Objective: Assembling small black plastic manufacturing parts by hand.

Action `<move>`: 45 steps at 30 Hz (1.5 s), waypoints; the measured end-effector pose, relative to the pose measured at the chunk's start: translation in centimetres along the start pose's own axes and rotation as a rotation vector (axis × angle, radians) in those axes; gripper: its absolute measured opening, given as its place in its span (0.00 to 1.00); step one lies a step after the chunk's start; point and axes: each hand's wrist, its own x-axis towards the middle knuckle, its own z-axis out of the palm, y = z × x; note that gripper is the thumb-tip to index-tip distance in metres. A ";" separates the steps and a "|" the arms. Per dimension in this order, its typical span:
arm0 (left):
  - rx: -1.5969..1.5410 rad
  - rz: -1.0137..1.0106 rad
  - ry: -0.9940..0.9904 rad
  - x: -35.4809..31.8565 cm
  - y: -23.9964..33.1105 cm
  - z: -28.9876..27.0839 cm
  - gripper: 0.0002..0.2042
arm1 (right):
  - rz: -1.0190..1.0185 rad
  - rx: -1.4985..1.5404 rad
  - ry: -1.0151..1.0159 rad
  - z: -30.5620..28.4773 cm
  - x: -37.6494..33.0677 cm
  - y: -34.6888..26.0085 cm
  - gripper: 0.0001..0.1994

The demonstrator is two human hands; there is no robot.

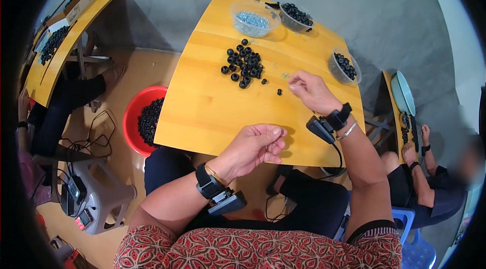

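Observation:
My left hand (251, 148) hangs over the near edge of the yellow table (202, 119). Its thumb presses on the curled index finger; I cannot make out anything between them. Over the table's right half is my right hand (316, 93), fingers bent and drawn together, anything in them hidden. Just left of it lies a small black bead (279, 92), with another small bead (264, 81) farther left. A loose pile of larger round black beads (246, 62) sits beyond. Tiny clear bits (286, 75) are scattered close to my right fingertips.
At the back stand a clear tub of light blue beads (252, 19) and a tub of black beads (297, 15); another black-bead tub (344, 68) is at right. A red basin (132, 126) of beads is left, near a grey stool (104, 180). Co-workers sit either side.

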 end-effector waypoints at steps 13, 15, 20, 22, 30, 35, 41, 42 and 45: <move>-0.032 0.008 -0.100 -0.6 0.1 -0.6 0.11 | -0.107 -0.279 -0.014 3.1 1.5 0.9 0.06; -0.026 0.007 -0.090 -0.8 0.2 -0.7 0.11 | 0.315 0.052 -0.139 2.3 1.9 -0.6 0.04; -0.032 -0.003 -0.090 -0.9 0.3 -0.5 0.12 | 0.425 0.843 -0.249 1.5 3.1 -2.8 0.06; -0.026 -0.006 -0.092 -0.9 0.4 -0.4 0.12 | 0.379 0.969 -0.285 1.8 3.5 -3.4 0.07; -0.005 -0.009 -0.082 -1.3 0.8 -0.5 0.12 | -0.126 -0.111 -0.228 5.0 5.5 -5.5 0.08; 0.024 0.002 -0.101 -1.3 1.0 -0.7 0.12 | -0.271 -0.290 -0.162 5.7 5.5 -4.1 0.09; -0.052 0.017 -0.081 -1.3 1.0 -1.1 0.13 | -0.133 -0.087 -0.216 2.7 1.8 -7.8 0.11; -0.090 0.073 -0.063 -1.3 1.0 -1.1 0.13 | -0.141 -0.011 -0.192 2.3 0.8 -8.0 0.12; -0.129 0.148 -0.088 -1.5 1.2 -0.8 0.14 | -0.186 0.166 -0.130 2.2 -2.4 -8.5 0.12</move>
